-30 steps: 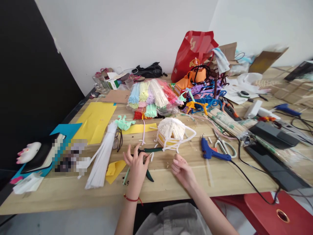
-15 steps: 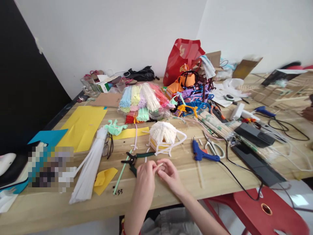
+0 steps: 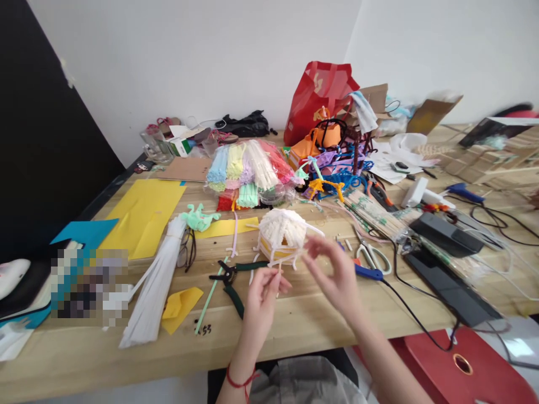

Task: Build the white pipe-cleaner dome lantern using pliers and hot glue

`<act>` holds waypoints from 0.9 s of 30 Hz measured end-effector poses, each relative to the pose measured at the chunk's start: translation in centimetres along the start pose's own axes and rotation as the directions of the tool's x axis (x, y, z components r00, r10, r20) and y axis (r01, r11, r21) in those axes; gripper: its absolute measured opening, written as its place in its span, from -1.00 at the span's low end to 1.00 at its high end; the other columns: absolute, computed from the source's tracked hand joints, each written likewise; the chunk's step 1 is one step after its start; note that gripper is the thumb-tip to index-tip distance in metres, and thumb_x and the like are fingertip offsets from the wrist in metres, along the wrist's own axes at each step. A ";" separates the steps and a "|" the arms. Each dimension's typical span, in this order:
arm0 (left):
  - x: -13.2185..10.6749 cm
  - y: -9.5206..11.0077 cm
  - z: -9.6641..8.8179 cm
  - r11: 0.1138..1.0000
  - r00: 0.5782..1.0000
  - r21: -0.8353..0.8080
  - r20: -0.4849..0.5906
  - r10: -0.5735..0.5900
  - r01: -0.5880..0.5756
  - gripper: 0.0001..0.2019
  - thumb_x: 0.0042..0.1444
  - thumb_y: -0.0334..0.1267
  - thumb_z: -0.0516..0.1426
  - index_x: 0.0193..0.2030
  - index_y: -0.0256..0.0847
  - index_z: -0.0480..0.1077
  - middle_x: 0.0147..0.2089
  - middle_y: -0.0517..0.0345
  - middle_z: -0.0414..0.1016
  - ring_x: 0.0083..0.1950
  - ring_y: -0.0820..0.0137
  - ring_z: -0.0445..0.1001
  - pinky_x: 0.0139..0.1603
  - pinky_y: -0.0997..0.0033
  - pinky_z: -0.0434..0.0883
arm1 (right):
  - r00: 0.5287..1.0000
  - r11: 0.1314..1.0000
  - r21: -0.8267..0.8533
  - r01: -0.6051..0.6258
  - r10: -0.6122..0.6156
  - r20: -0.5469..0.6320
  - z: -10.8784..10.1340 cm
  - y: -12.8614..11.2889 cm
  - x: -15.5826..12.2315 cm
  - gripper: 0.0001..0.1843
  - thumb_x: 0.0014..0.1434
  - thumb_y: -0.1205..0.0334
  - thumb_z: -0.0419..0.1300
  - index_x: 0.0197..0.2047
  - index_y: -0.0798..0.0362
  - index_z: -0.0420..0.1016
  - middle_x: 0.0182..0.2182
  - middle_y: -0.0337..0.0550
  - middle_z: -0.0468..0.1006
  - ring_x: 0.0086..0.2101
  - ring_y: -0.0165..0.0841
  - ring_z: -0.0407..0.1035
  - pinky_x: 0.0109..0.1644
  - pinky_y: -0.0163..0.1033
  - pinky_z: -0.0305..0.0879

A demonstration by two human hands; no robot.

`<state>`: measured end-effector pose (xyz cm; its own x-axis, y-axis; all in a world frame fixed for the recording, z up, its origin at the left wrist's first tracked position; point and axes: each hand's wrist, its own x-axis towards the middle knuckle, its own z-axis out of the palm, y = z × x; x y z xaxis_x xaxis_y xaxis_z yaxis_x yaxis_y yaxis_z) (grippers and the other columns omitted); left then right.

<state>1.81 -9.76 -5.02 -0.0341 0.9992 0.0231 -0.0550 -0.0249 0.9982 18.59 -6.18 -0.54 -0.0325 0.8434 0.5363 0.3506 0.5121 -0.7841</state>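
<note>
Left hand (image 3: 266,285) is pinching a thin pale strip (image 3: 280,269), its long axis pointing toward the white model house (image 3: 281,229) just beyond. Right hand (image 3: 334,275), fingers parted, is hovering beside the house's right.

The left forearm (image 3: 249,353) comes in bare from the near side and runs toward the far side, leaning slightly right, its wrist nearly in line. At its end the left grip (image 3: 263,294) has thumb and forefinger drawn together in a narrow pinch, other fingers curled on the right. The right forearm (image 3: 387,356), also bare, slants from the near right toward the far left. The right grip (image 3: 337,278) sits slightly farther off, thumb and fingers parted in a leftward-facing curve, fingertips blurred. The grips stand near each other, apart.
</note>
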 end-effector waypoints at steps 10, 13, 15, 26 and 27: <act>1.3 -1.2 1.2 0.989 0.997 -0.141 -0.053 -0.057 0.049 -0.65 0.17 0.07 0.20 -0.22 -0.22 0.37 -0.41 0.12 0.55 -0.41 0.43 0.47 -0.31 0.44 0.43 | 0.917 0.978 -0.164 0.132 -0.058 0.394 0.7 3.2 7.9 -0.39 0.21 0.00 0.26 0.28 -0.07 0.27 0.23 0.05 0.35 0.25 -0.08 0.22 0.34 0.13 0.14; 0.8 -1.7 0.2 0.992 0.992 -0.112 -0.104 -0.066 0.055 -0.64 0.15 0.07 0.22 -0.22 -0.22 0.38 -0.42 0.14 0.54 -0.43 0.44 0.45 -0.34 0.45 0.42 | 0.918 0.983 -0.163 0.078 -0.007 0.397 1.2 3.0 7.2 -0.53 0.35 0.03 0.10 0.28 -0.08 0.29 0.18 0.01 0.42 0.21 -0.13 0.25 0.33 0.09 0.14; 0.5 -1.8 -0.5 0.994 0.989 -0.096 -0.130 -0.069 0.057 -0.64 0.16 0.07 0.21 -0.22 -0.23 0.38 -0.42 0.14 0.53 -0.43 0.44 0.45 -0.35 0.45 0.43 | 0.931 0.976 -0.204 0.081 -0.001 0.365 1.1 2.8 6.8 -0.56 0.38 0.03 0.05 0.27 -0.07 0.32 0.15 0.00 0.46 0.18 -0.12 0.26 0.31 0.11 0.13; 0.9 0.6 0.9 0.986 0.989 -0.129 -0.112 0.093 -0.107 -0.73 0.28 0.00 0.12 -0.16 -0.18 0.35 -0.05 0.00 0.53 -0.17 0.35 0.60 -0.11 0.35 0.54 | 0.998 0.972 -0.232 0.043 -0.030 0.060 2.8 1.3 5.4 -0.72 0.34 0.02 0.13 0.02 -0.10 0.55 -0.05 -0.06 0.56 0.00 -0.15 0.37 0.16 0.06 0.21; 1.0 1.0 1.1 0.985 0.989 -0.130 -0.109 0.099 -0.112 -0.75 0.29 -0.02 0.12 -0.15 -0.19 0.35 -0.09 0.02 0.53 -0.17 0.35 0.59 -0.12 0.36 0.54 | 0.999 0.972 -0.233 0.034 -0.028 0.031 2.9 0.9 5.3 -0.73 0.35 0.04 0.13 0.00 -0.09 0.56 -0.06 -0.06 0.57 -0.01 -0.15 0.37 0.15 0.06 0.21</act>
<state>2.81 -8.77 -3.96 -0.1475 0.9823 0.1151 -0.1796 -0.1411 0.9736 16.07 -0.75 0.70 -0.0714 0.8334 0.5480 0.5580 0.4888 -0.6706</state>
